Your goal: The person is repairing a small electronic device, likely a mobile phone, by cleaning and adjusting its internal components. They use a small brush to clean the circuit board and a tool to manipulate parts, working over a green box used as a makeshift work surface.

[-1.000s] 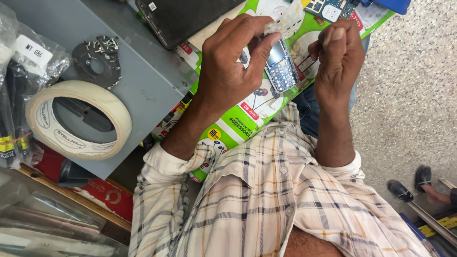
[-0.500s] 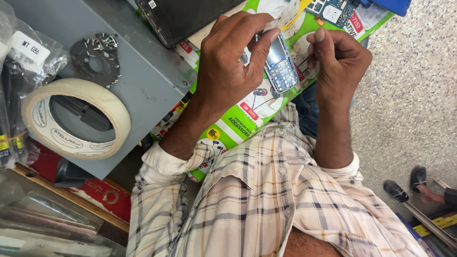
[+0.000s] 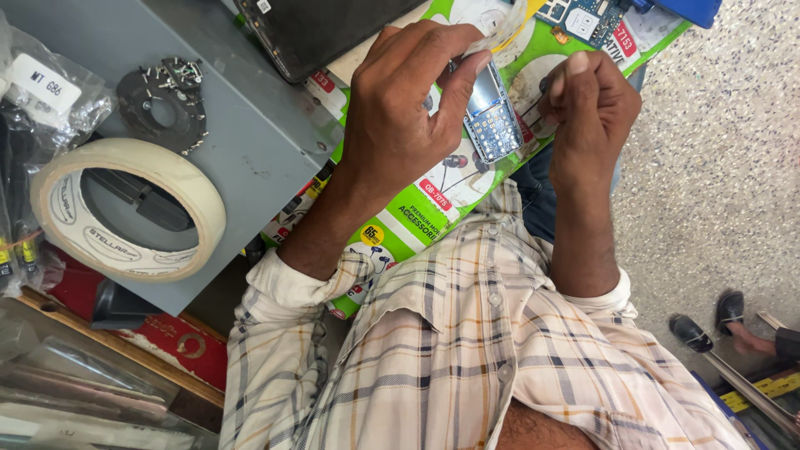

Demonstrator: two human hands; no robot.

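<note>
Left hand [image 3: 400, 125] grips small phone [image 3: 492, 117] over green card [image 3: 433, 200]. Right hand [image 3: 587, 108], fingers pinched on thin tool, hardly visible, at phone's edge. Best: brace phone firmly, pry gently, avoid slipping.

Cream plaid shirt [image 3: 500, 358] — cuffs rolled back
</note>
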